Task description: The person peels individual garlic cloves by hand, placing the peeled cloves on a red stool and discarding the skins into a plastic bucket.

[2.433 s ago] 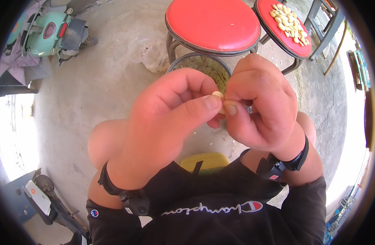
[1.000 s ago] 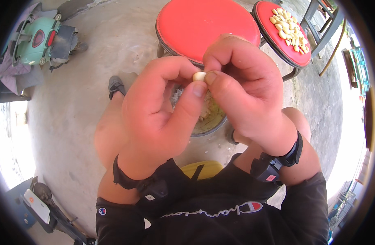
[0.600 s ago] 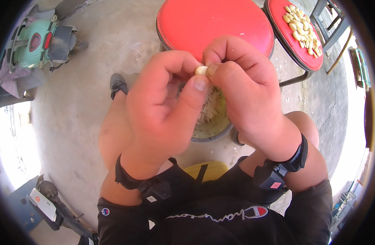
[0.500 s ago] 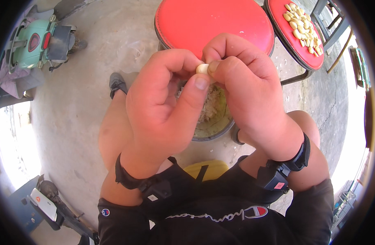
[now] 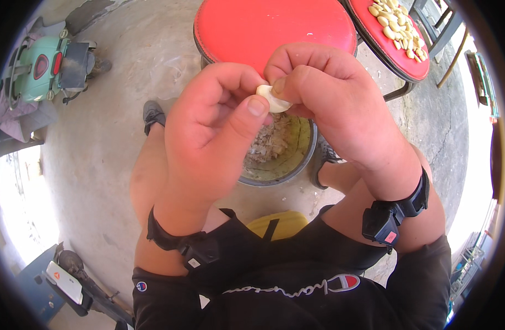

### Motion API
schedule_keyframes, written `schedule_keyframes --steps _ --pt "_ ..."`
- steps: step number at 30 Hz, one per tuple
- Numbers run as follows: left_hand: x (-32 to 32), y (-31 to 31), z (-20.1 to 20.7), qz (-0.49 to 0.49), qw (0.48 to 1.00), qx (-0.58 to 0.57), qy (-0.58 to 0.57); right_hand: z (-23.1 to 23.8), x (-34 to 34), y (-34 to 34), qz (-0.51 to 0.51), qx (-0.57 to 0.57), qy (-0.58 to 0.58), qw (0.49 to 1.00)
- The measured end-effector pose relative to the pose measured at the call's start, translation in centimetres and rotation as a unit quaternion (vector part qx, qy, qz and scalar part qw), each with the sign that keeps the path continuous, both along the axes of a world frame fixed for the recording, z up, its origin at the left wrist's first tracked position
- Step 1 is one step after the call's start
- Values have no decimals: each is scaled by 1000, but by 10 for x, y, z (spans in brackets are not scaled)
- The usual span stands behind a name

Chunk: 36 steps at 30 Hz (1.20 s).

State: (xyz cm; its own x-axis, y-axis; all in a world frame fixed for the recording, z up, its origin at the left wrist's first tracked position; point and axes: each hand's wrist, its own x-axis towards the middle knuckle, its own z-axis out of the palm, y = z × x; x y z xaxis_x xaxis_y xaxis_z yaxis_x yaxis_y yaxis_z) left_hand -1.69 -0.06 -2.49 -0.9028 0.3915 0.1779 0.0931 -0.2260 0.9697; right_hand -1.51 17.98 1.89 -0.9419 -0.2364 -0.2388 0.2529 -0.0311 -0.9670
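A pale garlic clove (image 5: pixel 273 101) is pinched between both hands above a basin. My left hand (image 5: pixel 208 132) grips its left end with thumb and forefinger. On the other end, my right hand (image 5: pixel 340 104) is closed, its thumb pressing the clove and a whitish flap that looks like skin. Under the hands, the round basin (image 5: pixel 288 179) holds a heap of papery garlic skins (image 5: pixel 269 146); the hands hide its far part. Several peeled-looking cloves (image 5: pixel 395 25) lie on a red stool at the far right.
A red round stool (image 5: pixel 274 27) stands just beyond my hands, beside the second red stool (image 5: pixel 373 41) bearing the cloves. A green scooter (image 5: pixel 43 66) is at the far left. My legs flank the basin, with a yellow seat (image 5: pixel 285 224) below me.
More of the clove shows between my fingers, with a whitish flap at its right end. My hands have parted slightly, and the right wrist has shifted right. More of the basin is visible.
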Motion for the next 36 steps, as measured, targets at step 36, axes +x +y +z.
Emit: schedule_keyframes --steps 36 --pt "-8 4 -4 -130 982 125 -59 -10 14 16 -35 106 403 908"
